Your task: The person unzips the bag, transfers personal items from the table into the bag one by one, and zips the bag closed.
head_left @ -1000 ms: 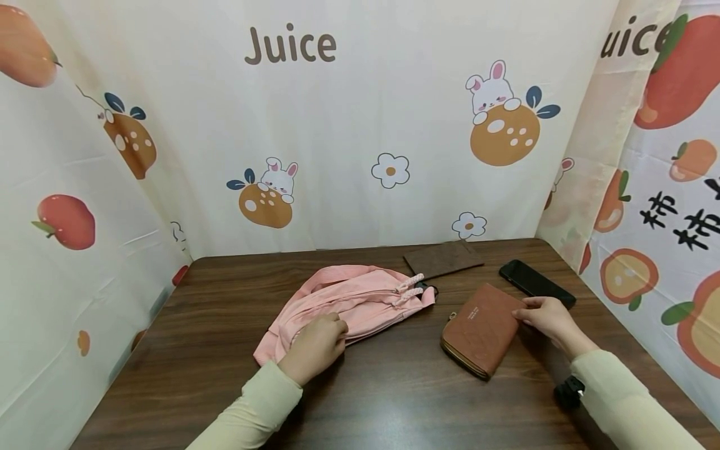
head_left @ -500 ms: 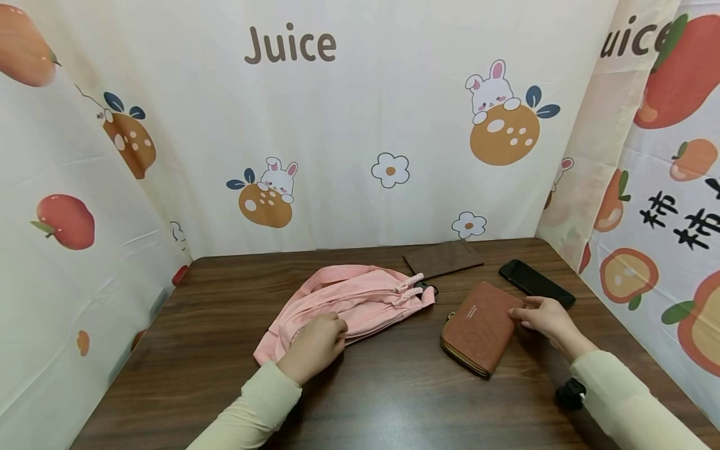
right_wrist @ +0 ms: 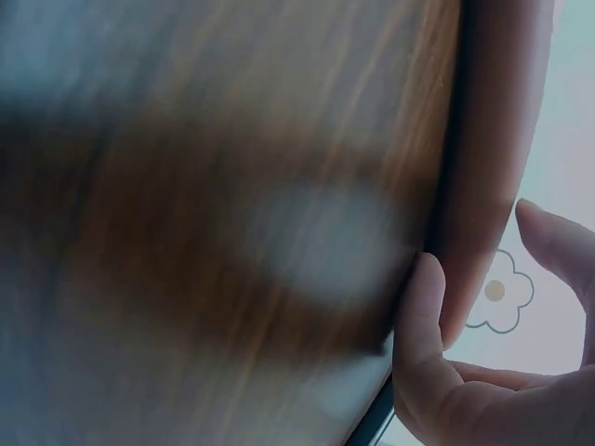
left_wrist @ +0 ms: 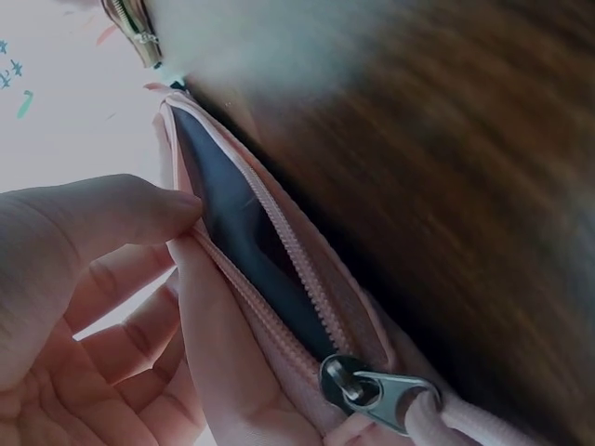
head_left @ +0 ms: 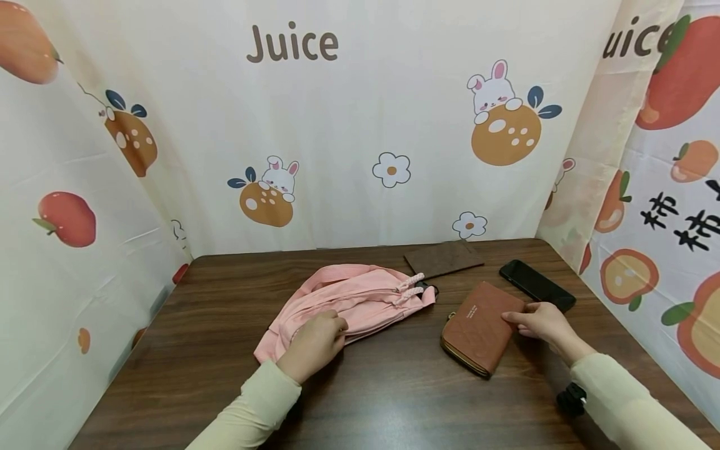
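My left hand (head_left: 314, 347) pinches the fabric edge of a pink bag (head_left: 360, 294) lying on the table. In the left wrist view, the zipped pocket gapes, its dark lining (left_wrist: 242, 223) showing between two rows of teeth. The thumb sits over the near lip, and a metal zipper pull (left_wrist: 381, 390) hangs at the lower end. On the right, my right hand (head_left: 548, 325) grips the right edge of a brown zip-around wallet (head_left: 478, 331), with one digit across its top. The right wrist view shows digits (right_wrist: 423, 297) on both sides of the wallet's rounded edge.
Behind the wallet lies a black phone (head_left: 537, 284), near my right fingers. A flat dark brown piece (head_left: 444, 258) lies at the table's back edge. Printed curtains (head_left: 349, 125) enclose the wooden table (head_left: 382, 406) at the back and sides.
My right hand's front digit has slid farther left over the wallet's top. The wallet shifted very slightly. My left hand and the pink bag have stayed put.
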`<action>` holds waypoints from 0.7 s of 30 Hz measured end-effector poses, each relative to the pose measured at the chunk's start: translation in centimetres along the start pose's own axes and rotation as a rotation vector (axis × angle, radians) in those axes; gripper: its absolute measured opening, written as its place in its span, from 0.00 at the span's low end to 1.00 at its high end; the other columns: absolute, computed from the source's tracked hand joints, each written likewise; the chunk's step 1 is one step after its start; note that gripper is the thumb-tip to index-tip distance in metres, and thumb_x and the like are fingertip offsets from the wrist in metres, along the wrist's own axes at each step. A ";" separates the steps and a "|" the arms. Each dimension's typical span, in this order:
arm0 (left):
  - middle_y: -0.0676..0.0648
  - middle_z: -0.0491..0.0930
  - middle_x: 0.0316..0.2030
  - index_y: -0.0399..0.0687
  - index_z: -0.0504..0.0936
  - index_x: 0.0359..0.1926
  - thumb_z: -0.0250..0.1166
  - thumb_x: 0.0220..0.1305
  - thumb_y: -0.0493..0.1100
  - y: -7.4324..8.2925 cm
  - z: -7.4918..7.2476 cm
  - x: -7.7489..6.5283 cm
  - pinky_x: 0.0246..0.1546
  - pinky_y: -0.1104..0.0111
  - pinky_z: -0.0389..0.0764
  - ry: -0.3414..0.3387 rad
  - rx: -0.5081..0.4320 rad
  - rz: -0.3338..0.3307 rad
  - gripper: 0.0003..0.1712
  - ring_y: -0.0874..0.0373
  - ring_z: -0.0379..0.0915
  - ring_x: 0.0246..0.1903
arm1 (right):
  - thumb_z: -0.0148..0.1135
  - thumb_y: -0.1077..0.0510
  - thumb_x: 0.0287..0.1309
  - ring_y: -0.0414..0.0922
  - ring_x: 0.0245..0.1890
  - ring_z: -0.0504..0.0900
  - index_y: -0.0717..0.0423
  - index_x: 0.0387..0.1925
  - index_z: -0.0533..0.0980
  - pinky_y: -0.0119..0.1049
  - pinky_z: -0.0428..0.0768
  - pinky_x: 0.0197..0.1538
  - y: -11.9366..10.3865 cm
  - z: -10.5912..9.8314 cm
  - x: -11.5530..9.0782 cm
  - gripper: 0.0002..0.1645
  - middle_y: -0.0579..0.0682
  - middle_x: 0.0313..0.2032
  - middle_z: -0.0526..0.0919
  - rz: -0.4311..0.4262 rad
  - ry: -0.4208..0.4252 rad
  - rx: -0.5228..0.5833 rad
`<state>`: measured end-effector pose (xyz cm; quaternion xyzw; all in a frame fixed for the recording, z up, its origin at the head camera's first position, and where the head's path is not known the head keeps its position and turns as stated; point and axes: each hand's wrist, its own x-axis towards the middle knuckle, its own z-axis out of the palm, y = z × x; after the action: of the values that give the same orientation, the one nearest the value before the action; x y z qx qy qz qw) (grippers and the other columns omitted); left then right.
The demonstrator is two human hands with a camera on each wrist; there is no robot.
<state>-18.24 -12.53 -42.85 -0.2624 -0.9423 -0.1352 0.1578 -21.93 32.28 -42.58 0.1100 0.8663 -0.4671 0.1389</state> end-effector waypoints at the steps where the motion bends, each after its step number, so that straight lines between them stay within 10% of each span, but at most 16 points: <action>1: 0.56 0.66 0.20 0.51 0.78 0.20 0.69 0.47 0.33 0.0 0.0 0.0 0.23 0.70 0.66 0.002 -0.002 0.000 0.10 0.63 0.62 0.21 | 0.65 0.47 0.60 0.42 0.38 0.85 0.87 0.66 0.44 0.32 0.84 0.40 0.0 0.0 0.0 0.59 0.84 0.62 0.60 -0.003 0.000 -0.013; 21: 0.55 0.68 0.19 0.50 0.80 0.21 0.69 0.48 0.33 -0.1 0.1 0.0 0.24 0.69 0.69 0.025 -0.010 0.000 0.09 0.61 0.67 0.22 | 0.66 0.49 0.59 0.36 0.34 0.83 0.86 0.66 0.46 0.31 0.84 0.39 -0.3 0.3 0.4 0.57 0.82 0.62 0.61 0.010 0.029 -0.036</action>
<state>-18.30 -12.60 -42.93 -0.2617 -0.9395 -0.1434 0.1684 -22.41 31.88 -42.64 0.1185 0.8760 -0.4489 0.1304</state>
